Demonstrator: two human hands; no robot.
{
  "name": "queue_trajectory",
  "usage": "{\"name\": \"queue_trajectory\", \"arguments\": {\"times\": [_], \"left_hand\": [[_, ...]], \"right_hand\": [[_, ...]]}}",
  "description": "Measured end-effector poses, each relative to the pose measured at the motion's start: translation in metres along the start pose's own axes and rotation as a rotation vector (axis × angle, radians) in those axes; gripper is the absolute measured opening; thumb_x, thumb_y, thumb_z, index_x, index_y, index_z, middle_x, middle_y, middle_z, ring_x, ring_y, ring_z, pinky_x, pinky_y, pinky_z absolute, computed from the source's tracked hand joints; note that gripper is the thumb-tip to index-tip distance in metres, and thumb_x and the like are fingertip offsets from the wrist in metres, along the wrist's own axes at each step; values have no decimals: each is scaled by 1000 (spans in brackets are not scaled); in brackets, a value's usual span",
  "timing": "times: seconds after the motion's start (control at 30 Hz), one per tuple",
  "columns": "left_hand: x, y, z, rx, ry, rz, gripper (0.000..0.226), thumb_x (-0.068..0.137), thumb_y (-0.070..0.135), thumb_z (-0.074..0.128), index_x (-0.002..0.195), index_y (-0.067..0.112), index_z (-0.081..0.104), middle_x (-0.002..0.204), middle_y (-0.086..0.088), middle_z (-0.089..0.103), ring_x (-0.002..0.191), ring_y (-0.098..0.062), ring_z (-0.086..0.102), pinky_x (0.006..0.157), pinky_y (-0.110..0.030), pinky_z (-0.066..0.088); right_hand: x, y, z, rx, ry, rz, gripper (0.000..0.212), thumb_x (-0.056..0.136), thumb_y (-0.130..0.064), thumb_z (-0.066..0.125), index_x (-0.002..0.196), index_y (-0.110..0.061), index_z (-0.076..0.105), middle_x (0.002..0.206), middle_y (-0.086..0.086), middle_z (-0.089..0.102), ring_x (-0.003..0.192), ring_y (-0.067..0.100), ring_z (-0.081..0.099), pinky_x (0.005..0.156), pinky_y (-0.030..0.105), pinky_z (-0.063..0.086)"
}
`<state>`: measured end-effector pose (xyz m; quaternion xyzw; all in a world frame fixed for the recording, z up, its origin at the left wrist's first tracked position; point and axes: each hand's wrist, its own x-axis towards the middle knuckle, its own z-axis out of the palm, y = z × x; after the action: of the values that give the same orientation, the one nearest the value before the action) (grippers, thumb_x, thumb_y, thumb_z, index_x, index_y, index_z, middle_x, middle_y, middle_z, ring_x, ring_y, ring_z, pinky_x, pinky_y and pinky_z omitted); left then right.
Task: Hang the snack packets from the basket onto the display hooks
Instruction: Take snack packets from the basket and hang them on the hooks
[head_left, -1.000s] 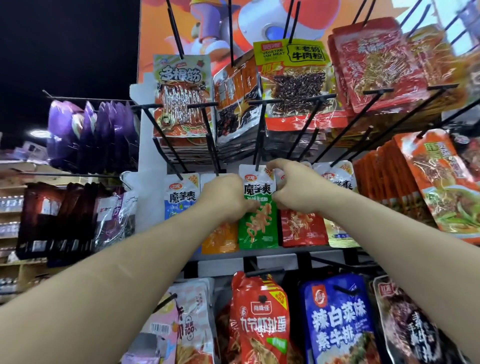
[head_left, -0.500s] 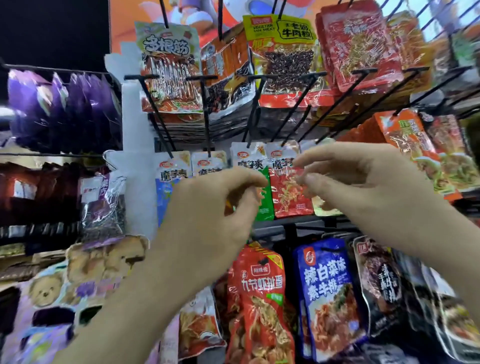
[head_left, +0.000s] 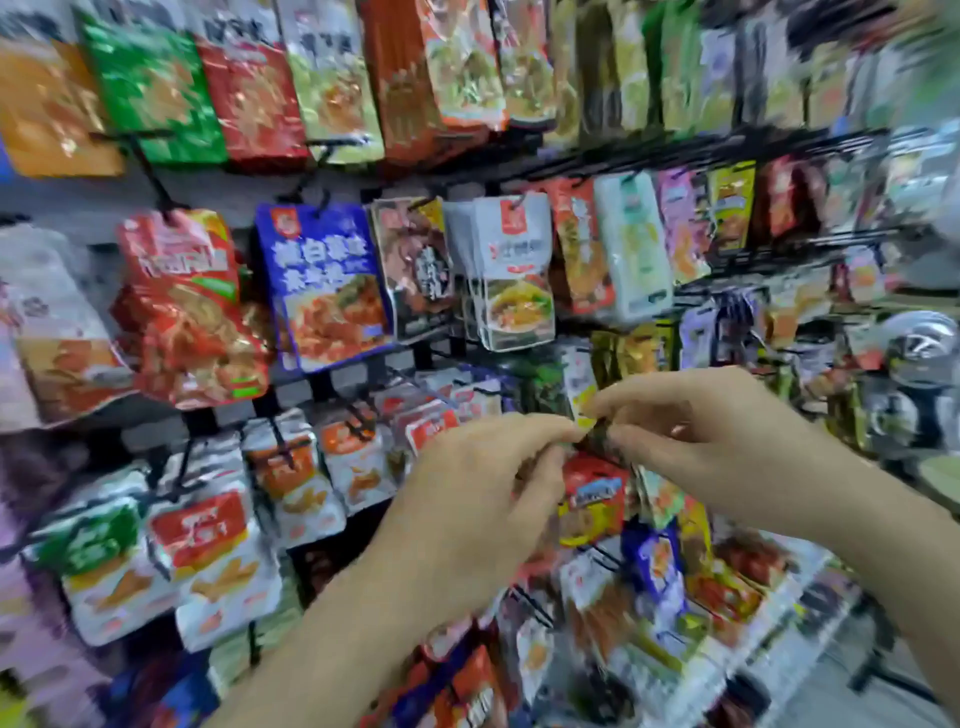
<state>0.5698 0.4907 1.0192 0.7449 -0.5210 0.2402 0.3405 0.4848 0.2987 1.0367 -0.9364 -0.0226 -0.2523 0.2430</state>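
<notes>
Left hand (head_left: 483, 499) and right hand (head_left: 727, 447) raised — fingertips nearly touching.

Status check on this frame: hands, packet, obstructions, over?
Left hand and right hand pinch one small dark thing between them, too blurred to identify. Hanging packets crowd the rack behind. Basket not in view.

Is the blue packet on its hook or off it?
On: the blue packet hangs upright from a black hook at its top edge.

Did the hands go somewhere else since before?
Yes. The left hand and right hand went down: earlier above the blue foil snack packet with white writing, now below it, to its right.
</notes>
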Motion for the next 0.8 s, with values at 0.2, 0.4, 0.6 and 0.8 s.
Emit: {"name": "queue_trajectory", "arguments": {"times": [0.2, 0.4, 0.6, 0.8], "left_hand": [[-71, 78, 143, -169, -215, -135, 24, 86, 25, 55, 98, 24, 75, 80, 14, 72, 63, 6, 57, 59, -5, 37], [-145, 159, 272, -346, -527, -207, 23, 80, 1, 68, 92, 19, 77, 78, 7, 72, 67, 7, 54, 62, 1, 35], [-218, 218, 395, -462, -881, -250, 28, 81, -7, 61, 93, 13, 76, 88, 3, 72, 71, 1, 55, 67, -2, 38], [-297, 231, 542, -443, -1182, -224, 28, 88, 2, 57, 104, 17, 74, 102, 3, 73, 82, -5, 58, 74, -15, 39]], "right_hand": [[-194, 91, -24, 74, -134, 461, 16, 91, -26, 63, 106, -33, 67, 90, -7, 72, 79, 9, 66, 75, 31, 53], [-409, 156, -29, 261, 6, 1000, 20, 90, -11, 66, 97, -29, 66, 77, -3, 69, 69, 15, 62, 64, 21, 47], [-587, 184, 11, 510, 453, 1565, 17, 89, 0, 64, 101, -11, 67, 81, 9, 66, 67, 20, 56, 62, 29, 45], [-693, 225, 104, 564, 728, 1844, 21, 89, 4, 60, 106, -6, 66, 79, 14, 64, 69, 25, 52, 66, 32, 43]]}}
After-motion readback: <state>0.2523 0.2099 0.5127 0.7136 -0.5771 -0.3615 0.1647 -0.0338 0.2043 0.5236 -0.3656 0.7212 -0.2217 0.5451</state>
